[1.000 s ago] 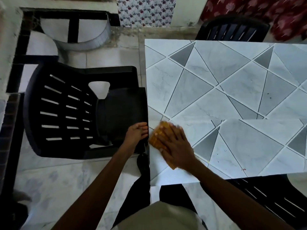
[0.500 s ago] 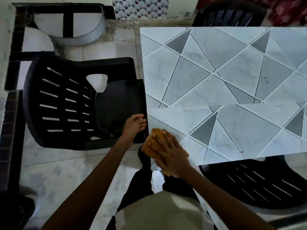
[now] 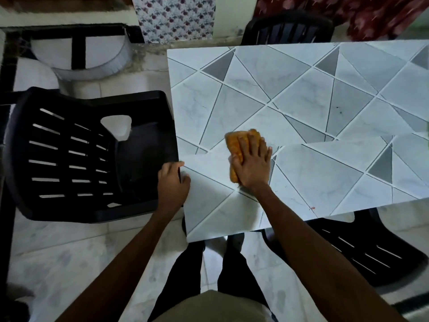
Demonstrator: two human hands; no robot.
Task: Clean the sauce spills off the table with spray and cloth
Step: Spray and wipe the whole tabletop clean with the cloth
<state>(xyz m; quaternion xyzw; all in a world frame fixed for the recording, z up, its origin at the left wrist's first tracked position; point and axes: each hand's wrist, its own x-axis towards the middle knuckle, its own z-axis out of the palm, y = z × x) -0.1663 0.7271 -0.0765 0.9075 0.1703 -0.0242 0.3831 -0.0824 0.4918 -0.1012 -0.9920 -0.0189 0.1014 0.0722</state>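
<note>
An orange cloth lies on the grey, triangle-patterned table, a little in from its left edge. My right hand presses flat on the cloth, fingers straight and spread. My left hand grips the table's left edge, fingers curled over it. A small red sauce speck shows near the front edge, right of my right forearm. A few dark specks sit farther back on the table. No spray bottle is in view.
A black plastic chair stands against the table's left side. Another black chair is tucked under the front edge at the right, and a third chair stands behind the table. The floor is pale tile.
My right hand has slid the cloth from the table's left edge inward to the right and away from me. My left hand has stayed at the left edge.
</note>
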